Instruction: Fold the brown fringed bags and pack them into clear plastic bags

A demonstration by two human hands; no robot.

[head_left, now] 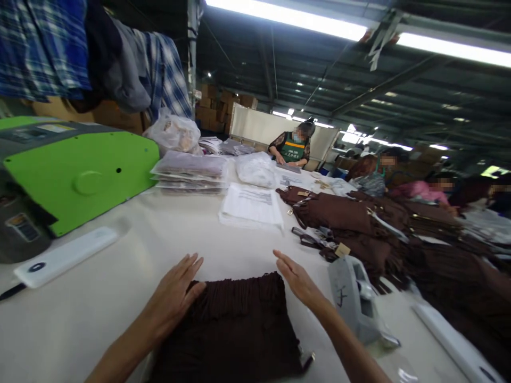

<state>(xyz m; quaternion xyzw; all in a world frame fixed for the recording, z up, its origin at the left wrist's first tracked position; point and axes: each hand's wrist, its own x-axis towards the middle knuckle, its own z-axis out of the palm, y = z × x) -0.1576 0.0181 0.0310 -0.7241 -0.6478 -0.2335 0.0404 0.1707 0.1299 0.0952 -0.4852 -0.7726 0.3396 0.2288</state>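
Note:
A dark brown fringed fabric item [239, 330] lies flat on the pale table [159, 229] right in front of me, its gathered edge facing away. My left hand [175, 292] rests at its far left corner, fingers stretched out and thumb on the edge. Beside the far right corner is my right hand [297, 279], flat with its fingers extended, holding nothing. A small strap end with a metal tip [308, 361] sticks out at the item's lower right.
A green machine [83, 178] stands at the left near a white handheld device [67, 255]. Stacked bagged packs [191, 170] and white plastic sheets [251, 205] lie ahead. A grey tape dispenser [353, 298] and brown bags [339, 213] are at right. A person [293, 149] works across the table.

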